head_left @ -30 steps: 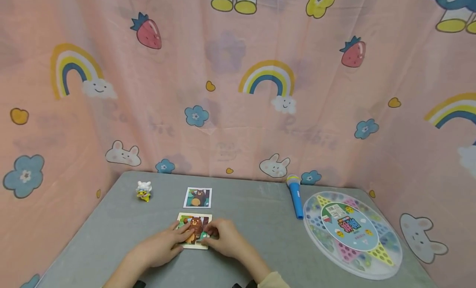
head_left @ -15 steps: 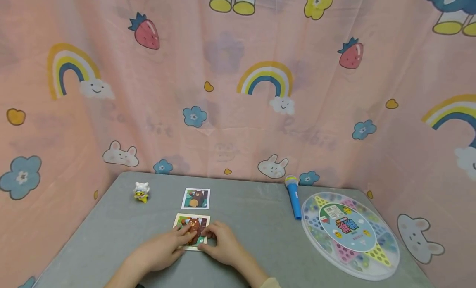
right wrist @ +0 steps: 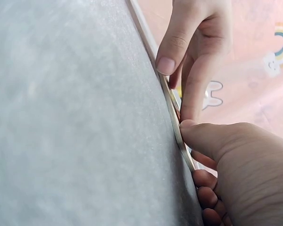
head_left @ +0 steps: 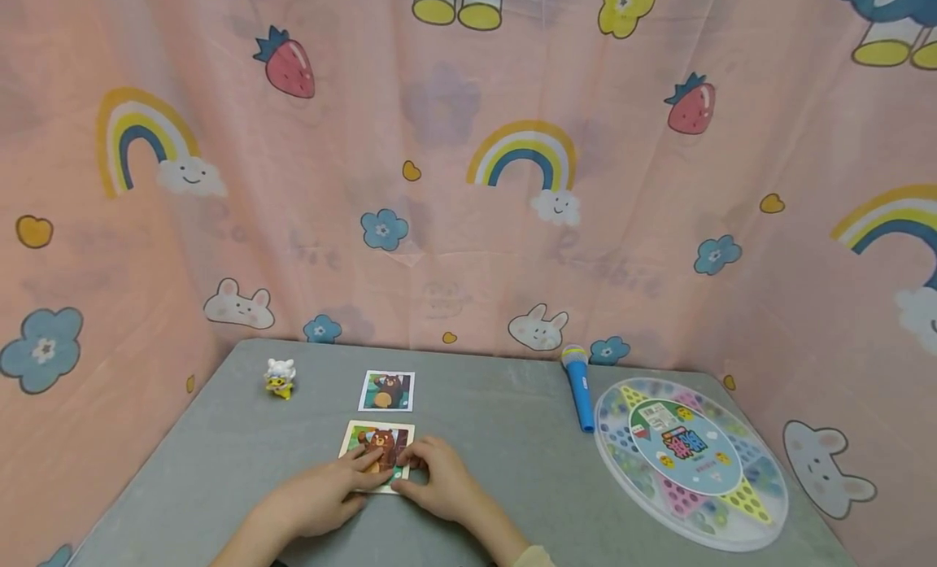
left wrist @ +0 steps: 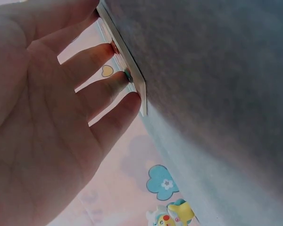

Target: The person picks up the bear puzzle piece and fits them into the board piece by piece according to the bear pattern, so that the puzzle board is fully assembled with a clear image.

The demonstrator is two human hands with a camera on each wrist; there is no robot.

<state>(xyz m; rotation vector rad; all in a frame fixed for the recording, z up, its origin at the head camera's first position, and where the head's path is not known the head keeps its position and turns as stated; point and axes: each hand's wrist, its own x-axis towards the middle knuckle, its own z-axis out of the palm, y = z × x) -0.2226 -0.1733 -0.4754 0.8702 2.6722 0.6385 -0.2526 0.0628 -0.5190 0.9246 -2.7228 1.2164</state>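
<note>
A square bear jigsaw puzzle (head_left: pixel 379 438) in a cream frame lies flat on the grey table. My left hand (head_left: pixel 318 492) rests on its front left, extended fingers touching the bear picture. In the left wrist view those fingers (left wrist: pixel 92 61) reach the top of the thin board (left wrist: pixel 127 59). My right hand (head_left: pixel 445 479) grips the puzzle's lower right corner, thumb at the near edge and fingers curled at the right side. The right wrist view has its thumb (right wrist: pixel 203 136) against the board's edge. Behind the puzzle lies a matching bear card (head_left: pixel 386 392).
A small white-and-yellow figurine (head_left: pixel 281 378) stands at the back left. To the right lie a blue toy microphone (head_left: pixel 581 396) and a round Chinese checkers set (head_left: pixel 691 461) under a clear lid. A pink patterned curtain (head_left: pixel 454 258) hangs behind the table (head_left: pixel 505 404).
My right fingers and thumb have shifted slightly at the puzzle's right side. The left hand stays on the picture, and the head view has moved a little.
</note>
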